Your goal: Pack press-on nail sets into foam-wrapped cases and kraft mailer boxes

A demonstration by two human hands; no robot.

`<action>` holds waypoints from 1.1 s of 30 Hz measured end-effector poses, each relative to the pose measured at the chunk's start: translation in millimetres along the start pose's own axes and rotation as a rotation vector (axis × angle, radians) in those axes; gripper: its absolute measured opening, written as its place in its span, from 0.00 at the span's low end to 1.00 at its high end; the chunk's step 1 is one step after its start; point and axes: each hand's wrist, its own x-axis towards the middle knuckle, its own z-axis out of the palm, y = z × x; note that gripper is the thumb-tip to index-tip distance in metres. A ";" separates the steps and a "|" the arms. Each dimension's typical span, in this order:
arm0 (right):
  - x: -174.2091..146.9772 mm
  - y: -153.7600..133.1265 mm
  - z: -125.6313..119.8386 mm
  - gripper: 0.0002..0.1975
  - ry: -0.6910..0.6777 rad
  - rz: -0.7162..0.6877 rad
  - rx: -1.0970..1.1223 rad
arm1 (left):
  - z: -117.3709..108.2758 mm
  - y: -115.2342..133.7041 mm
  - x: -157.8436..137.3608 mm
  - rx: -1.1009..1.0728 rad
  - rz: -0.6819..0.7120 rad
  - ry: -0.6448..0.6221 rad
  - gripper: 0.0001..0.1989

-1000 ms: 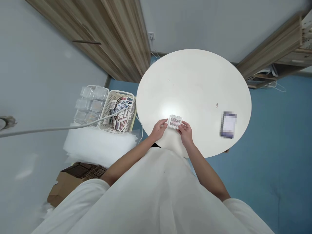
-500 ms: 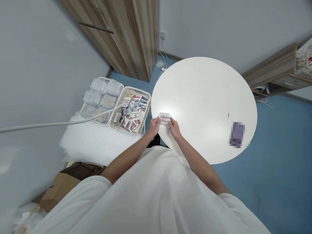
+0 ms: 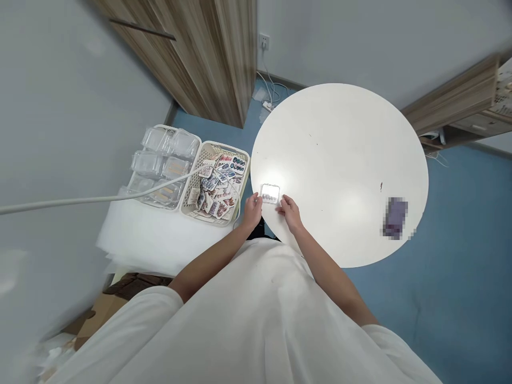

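A small clear plastic case [image 3: 270, 194] with rows of press-on nails is at the near left edge of the round white table [image 3: 340, 138]. Glare covers its upper half. At the case's left side, my left hand [image 3: 252, 211] is closed, thumb and fingers pinching the edge. My right hand [image 3: 291, 214] is just off the case's right side, bent fingers and thumb apart, with nothing seen in them.
Left of the table, a cream basket [image 3: 245, 184] holds many nail cards, beside another basket [image 3: 199, 154] of clear boxes. A white cable [image 3: 80, 203] crosses over both. A pixelated purple object [image 3: 395, 217] lies at the table's right.
My right hand has let go of the case and drawn back to the right. Glare now hides the case's upper row of nails. The view has shifted slightly.
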 end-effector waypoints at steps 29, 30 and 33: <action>34.3 -20.3 30.1 0.19 0.061 -0.064 0.201 | -8.2 34.3 35.7 0.102 0.185 -0.006 0.22; 34.9 -20.1 29.7 0.19 0.061 -0.063 0.202 | -8.0 33.9 35.5 0.103 0.189 -0.005 0.22; 37.1 -18.7 28.3 0.19 0.061 -0.062 0.182 | -6.7 32.3 35.1 0.110 0.208 0.003 0.22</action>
